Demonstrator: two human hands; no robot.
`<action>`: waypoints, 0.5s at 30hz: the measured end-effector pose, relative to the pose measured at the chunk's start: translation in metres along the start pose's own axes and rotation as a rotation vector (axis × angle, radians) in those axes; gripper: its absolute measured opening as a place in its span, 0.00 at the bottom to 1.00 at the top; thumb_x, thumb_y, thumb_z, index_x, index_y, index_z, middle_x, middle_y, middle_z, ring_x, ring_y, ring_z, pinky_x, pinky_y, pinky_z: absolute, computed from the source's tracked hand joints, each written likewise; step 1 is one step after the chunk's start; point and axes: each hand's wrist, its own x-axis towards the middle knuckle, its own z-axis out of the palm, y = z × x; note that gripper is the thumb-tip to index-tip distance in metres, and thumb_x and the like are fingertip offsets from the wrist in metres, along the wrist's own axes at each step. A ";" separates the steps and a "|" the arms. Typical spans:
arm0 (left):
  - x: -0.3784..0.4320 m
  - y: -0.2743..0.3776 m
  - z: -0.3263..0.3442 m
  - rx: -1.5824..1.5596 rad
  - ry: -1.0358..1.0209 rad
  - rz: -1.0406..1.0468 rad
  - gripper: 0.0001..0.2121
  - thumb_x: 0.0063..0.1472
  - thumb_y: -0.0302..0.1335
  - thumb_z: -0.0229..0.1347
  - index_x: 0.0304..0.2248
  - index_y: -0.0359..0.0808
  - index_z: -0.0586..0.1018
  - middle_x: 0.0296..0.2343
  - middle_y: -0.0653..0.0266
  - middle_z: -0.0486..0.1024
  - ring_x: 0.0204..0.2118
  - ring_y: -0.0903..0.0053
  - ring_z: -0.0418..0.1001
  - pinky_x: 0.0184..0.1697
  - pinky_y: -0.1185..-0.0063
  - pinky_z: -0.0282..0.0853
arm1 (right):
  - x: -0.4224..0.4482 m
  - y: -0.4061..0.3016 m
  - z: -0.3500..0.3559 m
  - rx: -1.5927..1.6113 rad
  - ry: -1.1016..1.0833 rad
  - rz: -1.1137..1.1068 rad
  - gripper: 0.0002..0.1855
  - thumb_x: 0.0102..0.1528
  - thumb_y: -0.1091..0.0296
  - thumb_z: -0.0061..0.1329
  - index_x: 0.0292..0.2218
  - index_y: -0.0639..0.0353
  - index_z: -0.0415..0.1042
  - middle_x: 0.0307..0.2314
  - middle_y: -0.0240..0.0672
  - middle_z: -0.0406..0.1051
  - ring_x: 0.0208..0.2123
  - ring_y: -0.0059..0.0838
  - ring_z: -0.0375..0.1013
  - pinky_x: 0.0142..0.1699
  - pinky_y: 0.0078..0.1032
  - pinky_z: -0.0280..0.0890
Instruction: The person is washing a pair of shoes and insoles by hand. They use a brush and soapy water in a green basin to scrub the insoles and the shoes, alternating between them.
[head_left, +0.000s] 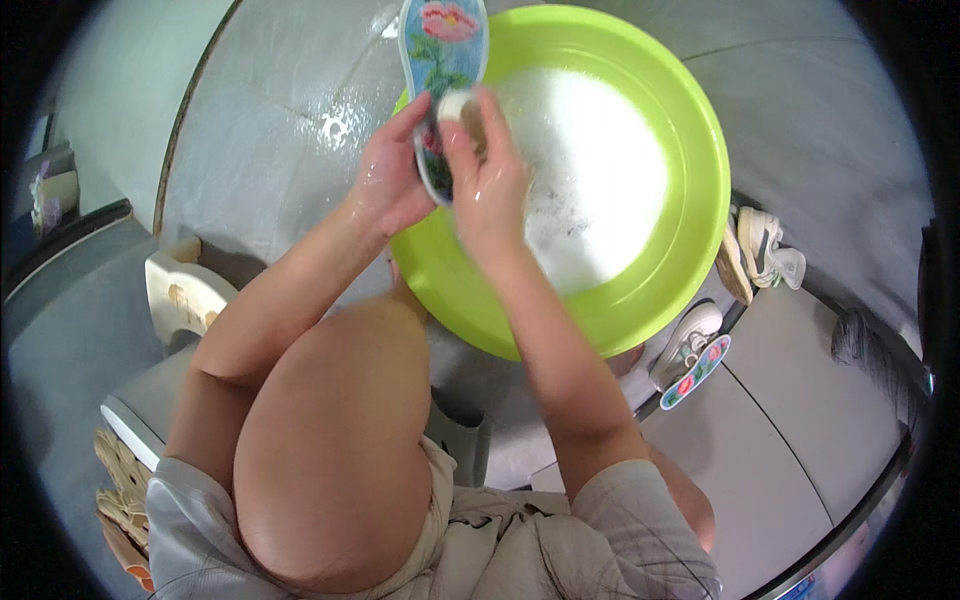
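Observation:
My left hand (394, 176) holds a floral-patterned shoe insole (446, 45) from its left side, over the left rim of a large lime-green plastic basin (697, 150). In my right hand (487, 176) is a small white and brown object (459, 109), blurred, probably a brush; it lies against the insole's lower half. The insole's upper end, with a pink flower on blue, points away from me. White suds (600, 180) and cloudy water fill the basin's bottom. Both hands look wet.
Right of the basin are a white and grey sneaker (686, 341) with a second floral insole (696, 373) against it, and more light shoes (761, 244). At left stand a cream plastic stool (184, 289) and tan clogs (120, 480). The tiled floor (285, 150) is wet.

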 end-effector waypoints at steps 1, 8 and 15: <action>0.001 0.005 0.000 -0.009 -0.029 0.012 0.27 0.67 0.42 0.36 0.58 0.30 0.56 0.56 0.55 0.60 0.55 0.65 0.62 0.58 0.68 0.58 | -0.001 0.004 0.006 -0.022 0.031 -0.046 0.26 0.56 0.56 0.50 0.54 0.54 0.63 0.36 0.50 0.73 0.40 0.48 0.74 0.41 0.34 0.68; -0.009 -0.011 -0.006 0.055 0.036 -0.080 0.26 0.68 0.42 0.34 0.59 0.34 0.55 0.55 0.55 0.62 0.56 0.62 0.62 0.58 0.66 0.59 | 0.017 -0.009 -0.022 -0.107 0.008 0.033 0.26 0.57 0.55 0.48 0.53 0.58 0.63 0.36 0.48 0.74 0.38 0.46 0.75 0.40 0.36 0.68; -0.001 -0.004 -0.010 0.052 -0.005 -0.068 0.25 0.68 0.40 0.35 0.59 0.34 0.54 0.54 0.58 0.63 0.57 0.68 0.60 0.59 0.69 0.58 | -0.053 0.026 -0.022 -0.176 -0.045 0.006 0.29 0.59 0.55 0.46 0.57 0.56 0.58 0.39 0.51 0.72 0.39 0.45 0.75 0.42 0.33 0.67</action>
